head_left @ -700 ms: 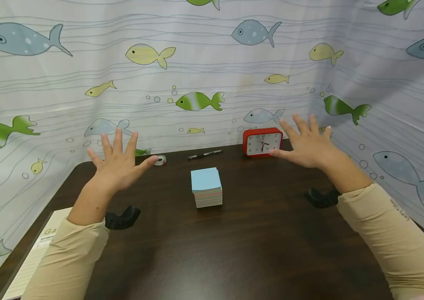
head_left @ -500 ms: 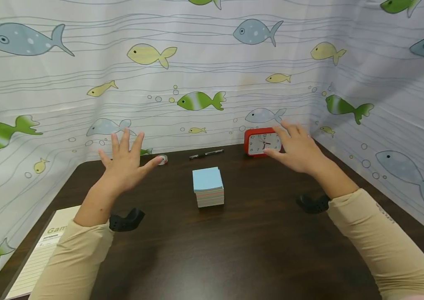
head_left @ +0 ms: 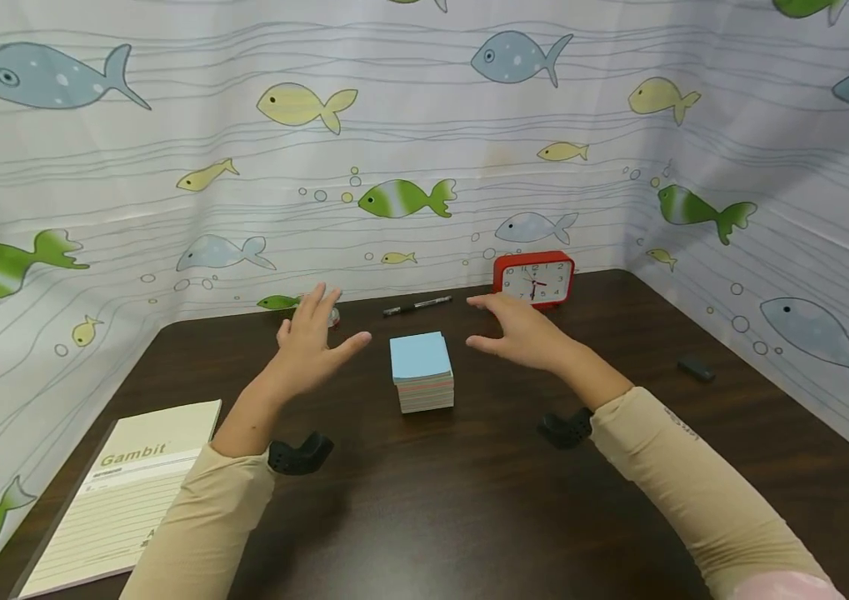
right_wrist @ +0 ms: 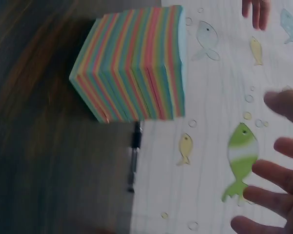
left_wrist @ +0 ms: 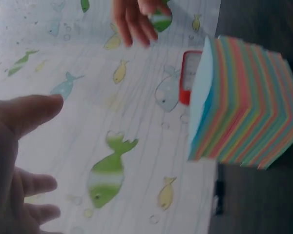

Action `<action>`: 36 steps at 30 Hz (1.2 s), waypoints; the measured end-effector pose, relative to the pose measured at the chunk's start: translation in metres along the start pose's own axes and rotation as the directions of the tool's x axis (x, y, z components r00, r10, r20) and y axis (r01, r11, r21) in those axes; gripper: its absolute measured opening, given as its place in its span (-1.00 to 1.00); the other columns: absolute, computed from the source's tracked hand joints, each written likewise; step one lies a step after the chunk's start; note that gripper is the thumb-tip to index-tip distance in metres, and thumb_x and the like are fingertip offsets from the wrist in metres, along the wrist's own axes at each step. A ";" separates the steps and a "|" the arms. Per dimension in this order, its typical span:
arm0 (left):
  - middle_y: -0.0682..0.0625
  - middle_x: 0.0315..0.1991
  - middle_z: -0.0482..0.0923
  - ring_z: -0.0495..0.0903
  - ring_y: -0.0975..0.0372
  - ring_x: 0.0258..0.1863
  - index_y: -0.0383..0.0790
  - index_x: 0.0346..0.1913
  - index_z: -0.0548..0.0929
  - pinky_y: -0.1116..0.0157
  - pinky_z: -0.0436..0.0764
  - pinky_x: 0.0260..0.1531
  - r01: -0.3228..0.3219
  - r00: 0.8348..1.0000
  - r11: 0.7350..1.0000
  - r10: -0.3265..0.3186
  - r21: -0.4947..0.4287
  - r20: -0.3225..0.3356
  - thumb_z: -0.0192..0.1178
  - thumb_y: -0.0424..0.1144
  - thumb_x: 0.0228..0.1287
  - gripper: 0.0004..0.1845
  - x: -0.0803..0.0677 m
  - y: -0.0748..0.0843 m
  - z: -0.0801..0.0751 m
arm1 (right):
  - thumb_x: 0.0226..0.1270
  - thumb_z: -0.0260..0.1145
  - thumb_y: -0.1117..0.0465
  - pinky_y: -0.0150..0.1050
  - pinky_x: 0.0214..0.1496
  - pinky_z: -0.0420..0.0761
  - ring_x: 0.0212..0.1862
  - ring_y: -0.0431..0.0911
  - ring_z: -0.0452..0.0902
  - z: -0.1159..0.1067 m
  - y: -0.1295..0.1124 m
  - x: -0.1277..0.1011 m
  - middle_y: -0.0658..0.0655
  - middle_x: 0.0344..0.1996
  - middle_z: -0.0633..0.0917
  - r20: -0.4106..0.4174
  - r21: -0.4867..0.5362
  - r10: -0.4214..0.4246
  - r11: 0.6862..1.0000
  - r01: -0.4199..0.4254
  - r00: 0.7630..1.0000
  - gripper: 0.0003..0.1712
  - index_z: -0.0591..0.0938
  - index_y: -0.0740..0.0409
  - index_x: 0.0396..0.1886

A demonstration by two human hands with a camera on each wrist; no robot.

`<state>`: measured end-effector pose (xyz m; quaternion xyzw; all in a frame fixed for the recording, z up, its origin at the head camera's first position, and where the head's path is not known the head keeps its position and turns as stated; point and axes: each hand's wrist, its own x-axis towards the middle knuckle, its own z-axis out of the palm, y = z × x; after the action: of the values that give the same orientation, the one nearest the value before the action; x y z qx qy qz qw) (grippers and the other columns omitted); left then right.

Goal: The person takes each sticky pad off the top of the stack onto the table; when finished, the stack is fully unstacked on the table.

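A thick block of sticky notes (head_left: 424, 375), pale blue on top with multicoloured striped sides, stands on the dark table. My left hand (head_left: 307, 350) hovers to its left, fingers extended and thumb spread toward the block. On the other side my right hand (head_left: 517, 333) is held in the air, its thumb and fingers parted and pointing at the block. Neither hand touches it. Both wrist views show the block (left_wrist: 244, 102) apart from the fingers. Behind the right hand, a red alarm clock (head_left: 534, 279) is partly covered.
A lined Gambit notebook (head_left: 124, 492) lies at the left, partly under the left sleeve. A pen (head_left: 417, 306) lies along the back edge, with a tape roll (head_left: 334, 317) partly behind the left hand. A small dark object (head_left: 696, 368) is at the right. A fish-patterned curtain encloses the table.
Both hands have moved inward toward the block from either side, and their spread fingers have drawn closer together. The notebook and the dark object at right have come into fuller view.
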<state>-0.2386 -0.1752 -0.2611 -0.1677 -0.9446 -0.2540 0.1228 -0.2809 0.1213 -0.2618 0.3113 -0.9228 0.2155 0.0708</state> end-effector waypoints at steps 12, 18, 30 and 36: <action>-0.22 0.31 -0.11 -0.07 -0.01 0.27 -0.28 0.33 -0.07 -0.05 0.09 0.10 0.038 0.981 0.987 -0.006 -0.158 0.196 0.20 0.06 0.02 -0.06 0.014 0.006 0.055 | -0.11 0.39 -0.06 -0.09 0.05 0.34 0.12 0.00 0.24 0.037 -0.014 0.037 0.19 0.15 0.29 0.214 0.059 -0.086 0.995 0.075 0.973 -0.07 0.23 0.15 0.26; -0.21 0.30 -0.08 -0.01 -0.02 0.25 -0.26 0.33 -0.09 -0.02 0.15 0.08 0.115 0.965 0.956 -0.043 -0.269 0.260 0.32 0.00 -0.11 0.04 0.022 -0.007 0.072 | -0.19 0.44 -0.04 -0.19 -0.05 0.39 0.01 -0.04 0.27 0.050 -0.013 0.044 0.20 0.13 0.28 0.280 0.045 -0.070 0.997 0.059 0.957 0.06 0.14 0.18 0.29; -0.29 0.19 0.12 0.17 -0.04 0.16 -0.42 0.27 -0.04 0.04 0.26 0.02 0.176 0.961 0.872 -0.052 -0.457 0.271 0.37 -0.27 -0.14 -0.02 0.024 -0.005 0.078 | -0.22 0.46 -0.04 -0.25 -0.02 0.36 -0.01 -0.07 0.28 0.060 -0.012 0.052 0.18 0.12 0.25 0.318 -0.009 0.018 1.000 -0.016 0.948 0.13 0.09 0.26 0.30; -0.30 0.19 0.11 0.15 -0.08 0.16 -0.46 0.26 -0.05 0.04 0.28 0.01 0.177 0.957 0.847 -0.028 -0.502 0.290 0.36 -0.31 -0.12 -0.04 0.024 -0.005 0.080 | -0.28 0.47 -0.08 -0.24 -0.04 0.37 -0.06 -0.08 0.31 0.058 -0.010 0.051 0.16 0.05 0.31 0.299 -0.040 0.027 0.999 -0.016 0.954 0.09 0.19 0.27 0.25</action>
<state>-0.2743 -0.1316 -0.3227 -0.1768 -0.8553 -0.4817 -0.0718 -0.3152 0.0608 -0.2973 0.3288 -0.9301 0.1497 -0.0665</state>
